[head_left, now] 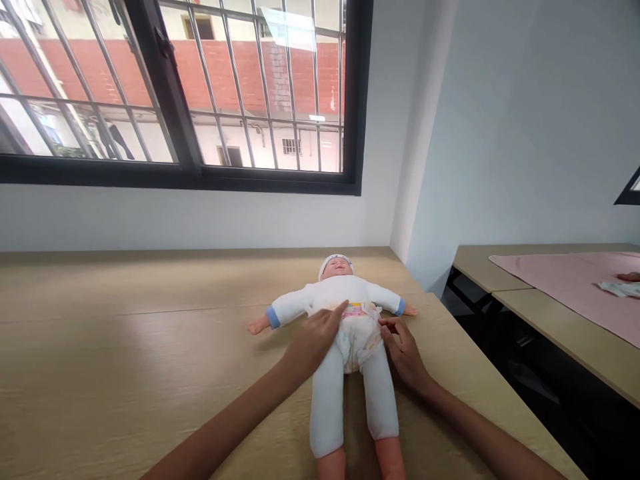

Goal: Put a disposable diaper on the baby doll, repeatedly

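Note:
A baby doll (336,287) lies on its back on the wooden table, head toward the wall and arms spread wide. It wears a white suit with blue cuffs and a white cap. Around its hips is a white diaper (357,337) with a coloured band at the waist. My left hand (316,337) rests on the diaper's left side, fingers stretched toward the waistband. On the other side, my right hand (404,350) touches the diaper's edge by the hip, with fingers loosely bent and the thumb apart. The doll's feet run out of view at the bottom.
The wooden table (125,373) reaches to the wall under a barred window (265,87). At right, across a dark gap, stands another table with a pink cloth (560,280). A white item (620,289) and part of a hand or doll limb show on that cloth.

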`<state>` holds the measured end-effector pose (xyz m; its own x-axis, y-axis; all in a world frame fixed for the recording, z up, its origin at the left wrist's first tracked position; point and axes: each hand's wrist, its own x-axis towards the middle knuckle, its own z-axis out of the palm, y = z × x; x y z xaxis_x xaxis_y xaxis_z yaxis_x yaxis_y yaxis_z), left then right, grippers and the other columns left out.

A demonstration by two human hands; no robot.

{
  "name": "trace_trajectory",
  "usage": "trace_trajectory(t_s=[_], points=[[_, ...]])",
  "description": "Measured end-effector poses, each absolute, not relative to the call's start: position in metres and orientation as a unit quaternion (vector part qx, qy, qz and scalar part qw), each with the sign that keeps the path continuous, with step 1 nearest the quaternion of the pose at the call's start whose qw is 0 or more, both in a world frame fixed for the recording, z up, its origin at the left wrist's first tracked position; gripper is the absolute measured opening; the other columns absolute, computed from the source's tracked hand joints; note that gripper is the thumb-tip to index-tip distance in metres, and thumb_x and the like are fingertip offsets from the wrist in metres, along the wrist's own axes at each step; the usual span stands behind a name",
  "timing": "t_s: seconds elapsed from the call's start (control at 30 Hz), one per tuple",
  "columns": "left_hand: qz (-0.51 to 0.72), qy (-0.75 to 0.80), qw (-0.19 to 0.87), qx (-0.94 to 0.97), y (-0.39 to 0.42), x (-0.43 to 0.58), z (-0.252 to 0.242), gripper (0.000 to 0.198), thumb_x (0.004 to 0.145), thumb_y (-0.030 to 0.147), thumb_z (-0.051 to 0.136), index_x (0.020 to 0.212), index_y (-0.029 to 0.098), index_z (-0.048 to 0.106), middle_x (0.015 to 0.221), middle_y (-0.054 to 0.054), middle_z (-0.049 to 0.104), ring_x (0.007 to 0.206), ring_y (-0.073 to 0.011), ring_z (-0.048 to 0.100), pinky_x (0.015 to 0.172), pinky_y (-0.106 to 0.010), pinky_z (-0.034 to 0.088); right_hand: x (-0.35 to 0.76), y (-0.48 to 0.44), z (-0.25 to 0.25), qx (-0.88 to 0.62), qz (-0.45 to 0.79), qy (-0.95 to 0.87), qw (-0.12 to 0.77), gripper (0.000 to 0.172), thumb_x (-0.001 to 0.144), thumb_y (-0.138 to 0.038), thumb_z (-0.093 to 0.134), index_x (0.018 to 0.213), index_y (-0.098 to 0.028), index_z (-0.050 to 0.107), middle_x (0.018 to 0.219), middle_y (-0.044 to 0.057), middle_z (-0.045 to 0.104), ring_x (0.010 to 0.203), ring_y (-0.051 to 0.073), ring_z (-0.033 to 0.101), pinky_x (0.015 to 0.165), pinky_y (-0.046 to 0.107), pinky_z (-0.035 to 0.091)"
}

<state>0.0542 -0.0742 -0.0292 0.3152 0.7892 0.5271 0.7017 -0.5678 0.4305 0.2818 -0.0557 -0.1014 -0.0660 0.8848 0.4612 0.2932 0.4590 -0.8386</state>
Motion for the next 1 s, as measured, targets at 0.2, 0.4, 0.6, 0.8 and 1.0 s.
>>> trace_trajectory(t_s=[0.2, 0.4, 0.6, 0.8, 1.0], points=[[0.404, 0.466, 0.168, 0.77, -0.056, 0.033, -0.008, 0.013, 0.086, 0.03, 0.056, 0.084, 0.022, 0.066, 0.091, -0.003, 0.067, 0.085, -0.0207, 0.061, 0.077, -0.031, 0.045, 0.283, -0.058, -0.097, -0.459, 0.297, -0.659, 0.517, 0.029, 0.092, -0.045, 0.043, 0.101, -0.022, 0.057, 0.103, 0.008, 0.064, 0.1, 0.023, 0.06, 0.089, 0.037, 0.047], [0.365, 0.458, 0.182, 0.79, -0.045, 0.029, -0.023, 0.022, 0.089, 0.039, 0.052, 0.093, 0.022, 0.067, 0.094, -0.004, 0.063, 0.085, -0.0189, 0.058, 0.074, -0.029, 0.044, 0.283, -0.059, -0.097, -0.463, 0.295, -0.66, 0.513, 0.029, 0.092, -0.045, 0.043, 0.101, -0.021, 0.057, 0.104, 0.008, 0.064, 0.098, 0.023, 0.059, 0.088, 0.037, 0.046], [0.337, 0.453, 0.151, 0.811, -0.05, 0.034, -0.025, 0.031, 0.094, 0.039, 0.043, 0.11, 0.025, 0.066, 0.098, -0.005, 0.055, 0.085, -0.0188, 0.054, 0.076, -0.031, 0.043, 0.283, -0.059, -0.097, -0.471, 0.303, -0.656, 0.506, 0.031, 0.093, -0.047, 0.042, 0.102, -0.02, 0.056, 0.105, 0.008, 0.064, 0.098, 0.022, 0.059, 0.088, 0.036, 0.045], [0.347, 0.46, 0.158, 0.802, -0.05, 0.038, -0.024, 0.031, 0.09, 0.041, 0.05, 0.11, 0.024, 0.066, 0.097, -0.005, 0.054, 0.088, -0.0203, 0.052, 0.081, -0.034, 0.043, 0.283, -0.06, -0.095, -0.471, 0.305, -0.656, 0.504, 0.033, 0.093, -0.047, 0.042, 0.101, -0.019, 0.056, 0.103, 0.008, 0.064, 0.096, 0.022, 0.059, 0.087, 0.035, 0.045], [0.346, 0.473, 0.19, 0.787, -0.044, 0.035, -0.026, 0.027, 0.086, 0.041, 0.055, 0.106, 0.025, 0.067, 0.094, -0.003, 0.052, 0.081, -0.0166, 0.051, 0.075, -0.032, 0.045, 0.284, -0.06, -0.097, -0.466, 0.309, -0.66, 0.501, 0.033, 0.093, -0.046, 0.041, 0.103, -0.019, 0.056, 0.106, 0.008, 0.063, 0.098, 0.021, 0.057, 0.089, 0.035, 0.043]])
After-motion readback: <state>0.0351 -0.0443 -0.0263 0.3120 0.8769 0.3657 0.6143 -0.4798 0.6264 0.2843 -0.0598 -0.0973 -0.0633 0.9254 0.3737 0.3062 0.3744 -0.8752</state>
